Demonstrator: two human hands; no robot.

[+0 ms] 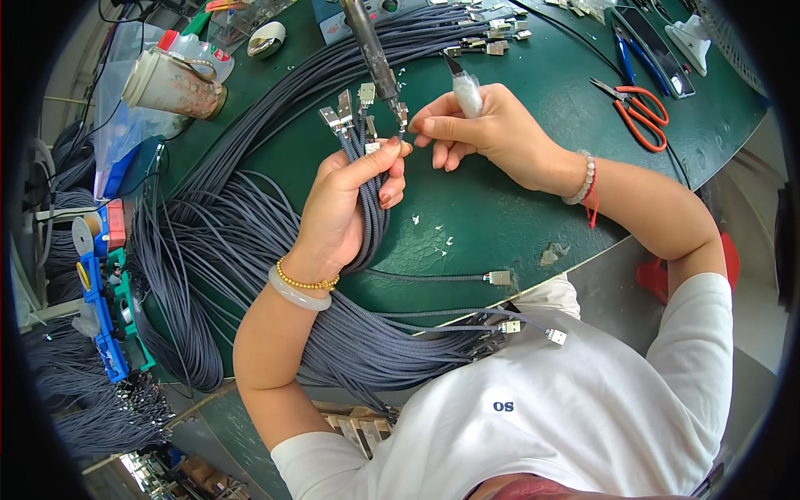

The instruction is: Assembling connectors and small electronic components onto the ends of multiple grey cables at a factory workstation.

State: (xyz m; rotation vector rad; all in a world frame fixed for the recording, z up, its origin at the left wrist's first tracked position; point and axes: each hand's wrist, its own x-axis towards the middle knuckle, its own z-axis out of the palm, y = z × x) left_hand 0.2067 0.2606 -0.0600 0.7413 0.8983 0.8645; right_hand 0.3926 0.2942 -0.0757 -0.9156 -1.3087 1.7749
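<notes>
My left hand (333, 196) is closed round a bundle of grey braided cables (373, 218). Metal USB plugs (345, 107) stick up out of the grip. Between thumb and forefinger it pinches one cable, whose small metal connector (402, 112) is at the tip of a soldering iron (373, 58) slanting down from above; whether they touch I cannot tell. Just right of that connector is my right hand (504, 133), fingers bent. A craft knife (468, 96) with a wrapped whitish handle is tucked in it, the dark blade pointing up and away.
Many grey cables (250, 208) spread across the green table (533, 217), some hanging over its near edge. Orange-handled scissors (646, 117), blue-handled pliers (625, 58) and a phone (654, 50) lie at right. A floral cup (175, 83) stands far left, near a computer mouse (267, 39).
</notes>
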